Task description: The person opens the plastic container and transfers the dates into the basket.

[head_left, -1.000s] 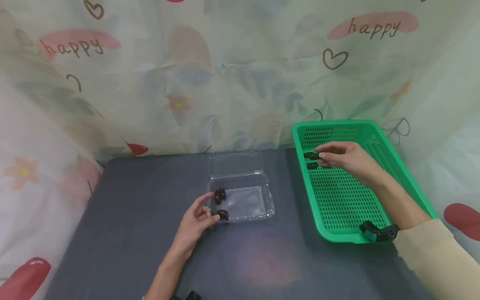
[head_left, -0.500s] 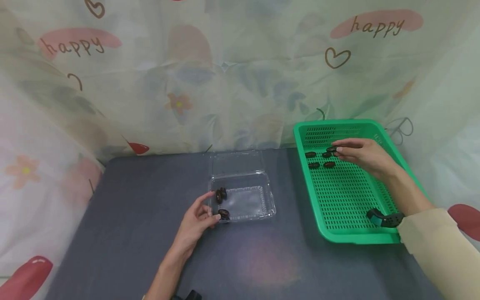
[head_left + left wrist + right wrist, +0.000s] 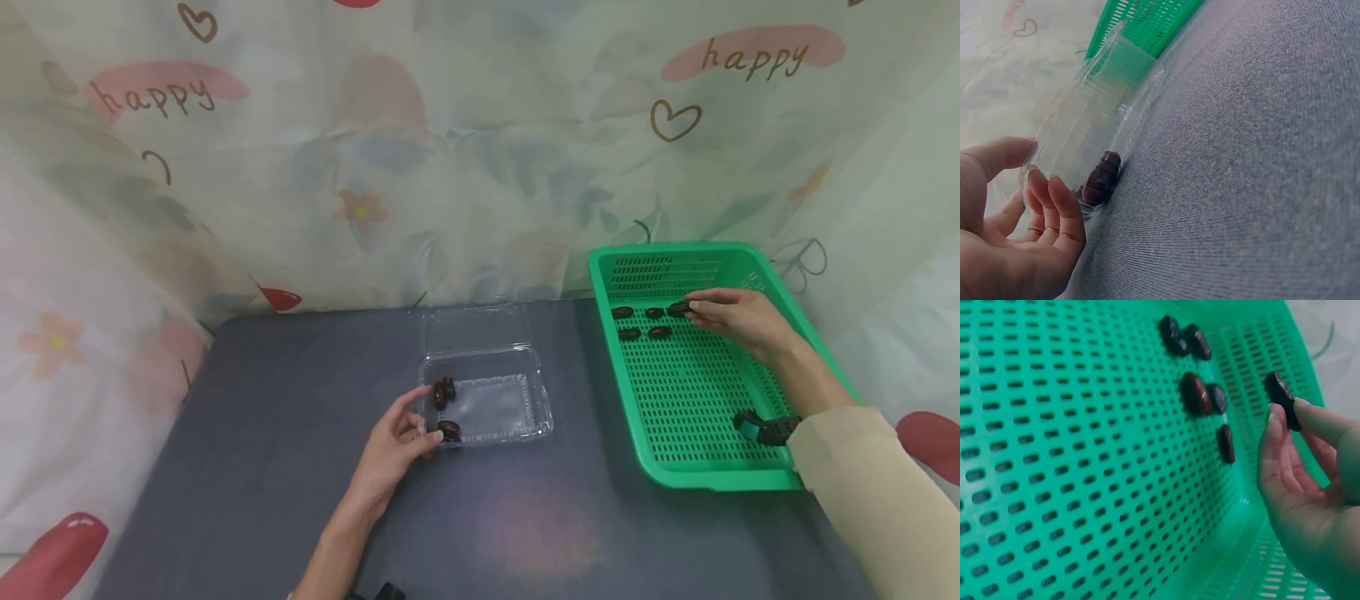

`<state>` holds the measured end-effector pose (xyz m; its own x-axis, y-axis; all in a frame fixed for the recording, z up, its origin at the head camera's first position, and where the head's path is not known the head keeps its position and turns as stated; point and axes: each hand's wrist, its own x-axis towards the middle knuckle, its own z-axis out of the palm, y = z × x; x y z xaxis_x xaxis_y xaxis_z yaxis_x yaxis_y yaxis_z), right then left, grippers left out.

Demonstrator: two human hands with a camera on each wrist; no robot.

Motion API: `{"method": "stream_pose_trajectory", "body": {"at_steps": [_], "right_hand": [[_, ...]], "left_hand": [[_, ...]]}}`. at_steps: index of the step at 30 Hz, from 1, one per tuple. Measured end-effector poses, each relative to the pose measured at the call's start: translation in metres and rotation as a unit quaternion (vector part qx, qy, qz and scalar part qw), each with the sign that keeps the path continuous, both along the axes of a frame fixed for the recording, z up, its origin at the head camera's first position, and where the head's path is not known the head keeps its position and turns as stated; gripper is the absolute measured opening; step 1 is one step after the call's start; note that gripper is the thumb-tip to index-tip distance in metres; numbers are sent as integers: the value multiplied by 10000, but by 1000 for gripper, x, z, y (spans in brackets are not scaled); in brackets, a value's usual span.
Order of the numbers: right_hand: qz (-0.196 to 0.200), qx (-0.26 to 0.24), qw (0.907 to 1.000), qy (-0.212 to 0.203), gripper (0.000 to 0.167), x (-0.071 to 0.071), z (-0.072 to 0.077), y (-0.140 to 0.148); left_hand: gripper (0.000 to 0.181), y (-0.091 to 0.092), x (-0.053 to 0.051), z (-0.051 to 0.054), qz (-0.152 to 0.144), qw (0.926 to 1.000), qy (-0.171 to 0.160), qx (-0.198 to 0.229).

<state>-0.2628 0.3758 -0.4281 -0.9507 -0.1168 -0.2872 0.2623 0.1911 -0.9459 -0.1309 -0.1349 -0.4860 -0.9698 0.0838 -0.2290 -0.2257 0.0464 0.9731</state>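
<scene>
- Dk gray counter (image 3: 247, 467) under box + basket.
- L grip (image 3: 385, 450): thumb & fingers bent round L side of clear box (image 3: 487, 404).
- Box lid (image 3: 476, 327) open, far side; few dk brown box pcs (image 3: 439, 395) along L wall.
- Green basket (image 3: 686, 404) to R, apart from box.
- Several loose pcs (image 3: 660, 332), basket's far L area.
- R grip (image 3: 738, 318) pinching held pc (image 3: 1280, 397), thumb vs fingertip, far part of basket.
- Backdrop cloth (image 3: 487, 192) w/ "happy" print.

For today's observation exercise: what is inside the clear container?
Dark pieces lie in the clear container, toward its left side. The left hand covers part of that side; anything behind it cannot be seen.
</scene>
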Motion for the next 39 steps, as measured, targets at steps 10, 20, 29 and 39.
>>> {"method": "stream_pose_trajectory", "body": {"at_steps": [10, 20, 29, 39], "right_hand": [[12, 468, 9986, -250, 54, -7, -16, 12], [152, 11, 9988, -469, 54, -6, -29, 15], [182, 731, 9965, -368, 53, -6, -32, 8], [7, 517, 9979, -396, 52, -10, -34, 7]], "left_hand": [[66, 0, 0, -2, 55, 10000, -59, -16], [67, 1, -1, -4, -7, 10000, -42, 53], [67, 0, -2, -1, 11, 10000, 19, 43], [67, -2, -2, -1, 15, 10000, 2, 4]]}}
